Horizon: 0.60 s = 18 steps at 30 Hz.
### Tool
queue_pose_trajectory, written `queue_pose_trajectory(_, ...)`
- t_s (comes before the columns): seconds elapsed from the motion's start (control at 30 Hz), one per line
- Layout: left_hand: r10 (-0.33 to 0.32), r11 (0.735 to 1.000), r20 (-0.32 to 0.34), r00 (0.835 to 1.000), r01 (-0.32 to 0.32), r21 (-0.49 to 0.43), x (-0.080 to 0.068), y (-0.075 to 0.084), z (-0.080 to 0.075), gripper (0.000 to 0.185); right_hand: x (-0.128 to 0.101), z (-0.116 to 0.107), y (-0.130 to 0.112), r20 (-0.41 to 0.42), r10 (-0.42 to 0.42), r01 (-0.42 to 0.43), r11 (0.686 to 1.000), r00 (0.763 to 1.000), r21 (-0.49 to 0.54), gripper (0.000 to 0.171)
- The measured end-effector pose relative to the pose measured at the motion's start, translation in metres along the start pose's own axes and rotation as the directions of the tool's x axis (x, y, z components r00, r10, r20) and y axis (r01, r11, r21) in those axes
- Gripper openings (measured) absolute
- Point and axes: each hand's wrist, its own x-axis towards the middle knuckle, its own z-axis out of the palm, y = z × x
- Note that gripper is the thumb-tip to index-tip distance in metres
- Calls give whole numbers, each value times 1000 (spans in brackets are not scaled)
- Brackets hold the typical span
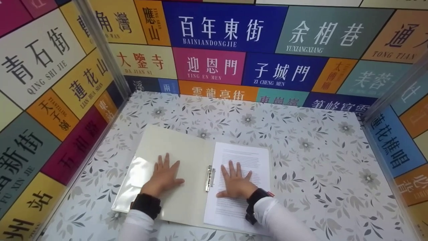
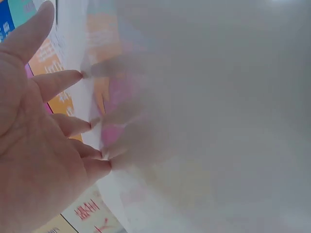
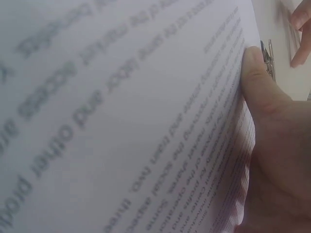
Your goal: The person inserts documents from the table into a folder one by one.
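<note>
An open, cream-coloured glossy folder [image 1: 174,174] lies flat on the table covered in a grey leaf-and-flower patterned cloth [image 1: 301,157], and both hands press down on it with nothing clasped. The left hand [image 1: 164,175] rests palm down on the folder's bare left inner cover, fingers straight and spread, the thumb pointing toward the spine; in the left wrist view the fingertips [image 2: 80,75] touch the shiny surface and their reflection shows beside them. The right hand [image 1: 235,182] lies flat, fingers splayed, on the white sheet of printed paper [image 1: 242,160] that sits on the folder's right half. Just to the thumb side of this hand, between the two hands, the silver metal clip [image 1: 210,178] runs along the folder's spine and holds the sheet's left edge. In the right wrist view the thumb [image 3: 257,73] presses on the page just beside the clip [image 3: 266,56], with lines of blurred text running under the palm. Both wrists wear black bands over white sleeves. Walls of colourful panels bearing Chinese street names [image 1: 214,33] enclose the table beyond and beside the hands.
</note>
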Motion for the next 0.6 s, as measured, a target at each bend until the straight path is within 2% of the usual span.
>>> queue_pose_trajectory(0.17,-53,998,-24,998,53,-33,-8,-17,-10,80,-1,0,-1,-1,-2,2,1000,1000,3,114)
queue_pose_trajectory(0.43,-63,997,-33,997,62,-48,-14,-39,-20,77,-3,-2,0,-10,-7,7,1000,1000,6,113)
queue_pose_trajectory(0.6,-93,994,-51,994,89,-68,-21,-51,-28,77,-2,-2,1,-3,-10,10,1000,1000,11,114)
